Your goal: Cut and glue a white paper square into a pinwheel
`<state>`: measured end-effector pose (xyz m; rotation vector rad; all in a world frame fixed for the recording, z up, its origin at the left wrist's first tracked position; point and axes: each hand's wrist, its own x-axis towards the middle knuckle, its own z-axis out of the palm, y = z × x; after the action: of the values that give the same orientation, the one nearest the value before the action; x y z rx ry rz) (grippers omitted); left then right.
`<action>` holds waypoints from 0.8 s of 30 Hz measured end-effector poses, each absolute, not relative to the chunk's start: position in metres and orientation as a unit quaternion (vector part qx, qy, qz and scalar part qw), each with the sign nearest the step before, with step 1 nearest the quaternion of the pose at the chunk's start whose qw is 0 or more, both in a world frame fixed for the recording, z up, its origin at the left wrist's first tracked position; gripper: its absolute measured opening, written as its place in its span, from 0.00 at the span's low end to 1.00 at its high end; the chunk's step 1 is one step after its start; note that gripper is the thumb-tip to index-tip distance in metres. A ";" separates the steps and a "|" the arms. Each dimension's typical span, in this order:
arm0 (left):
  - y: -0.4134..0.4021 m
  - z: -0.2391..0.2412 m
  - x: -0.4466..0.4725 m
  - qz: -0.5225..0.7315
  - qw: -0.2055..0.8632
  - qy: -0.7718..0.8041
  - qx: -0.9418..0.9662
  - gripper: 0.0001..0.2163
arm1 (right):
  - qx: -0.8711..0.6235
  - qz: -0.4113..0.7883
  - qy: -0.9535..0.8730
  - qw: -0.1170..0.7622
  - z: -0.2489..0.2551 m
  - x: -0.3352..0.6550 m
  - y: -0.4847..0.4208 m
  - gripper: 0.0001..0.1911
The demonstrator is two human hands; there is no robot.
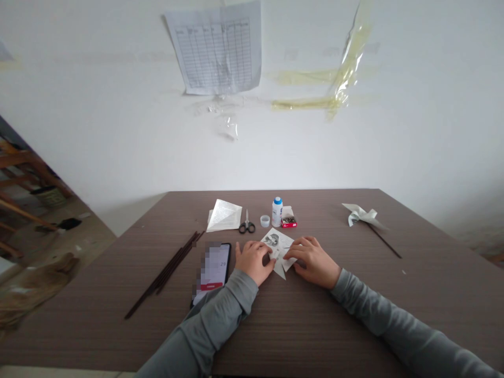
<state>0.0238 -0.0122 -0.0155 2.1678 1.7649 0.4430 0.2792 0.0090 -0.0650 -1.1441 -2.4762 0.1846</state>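
Note:
A square of printed white paper (280, 242) lies on the brown table (275, 325), partly folded toward its centre. My left hand (254, 261) rests on the paper's left side with fingers curled and pressing it down. My right hand (313, 261) pinches the paper's right edge near the middle. Both sleeves are grey. What lies under the fingertips is hidden.
Behind the paper stand scissors (247, 226), a small cap (265, 220), a white glue bottle with a blue cap (277, 211) and a red box of pins (289, 220). Folded paper (223, 214), dark sticks (169, 270), a phone (212, 270) and a finished pinwheel (362, 215) also lie about.

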 end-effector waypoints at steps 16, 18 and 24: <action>-0.010 -0.024 0.025 0.152 0.151 0.618 0.756 0.06 | -0.477 0.083 -0.820 0.306 -0.099 0.273 0.024 0.13; -0.010 -0.023 0.027 0.145 0.152 0.625 0.752 0.07 | -0.493 0.071 -0.805 0.322 -0.104 0.270 0.026 0.10; -0.011 -0.016 0.031 0.149 0.153 0.631 0.746 0.10 | -0.491 0.046 -0.803 0.333 -0.107 0.264 0.026 0.10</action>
<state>0.0306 -0.0113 -0.0157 2.1391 1.8103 0.4269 0.2638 0.0264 -0.1071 -1.2833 -2.0984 0.1192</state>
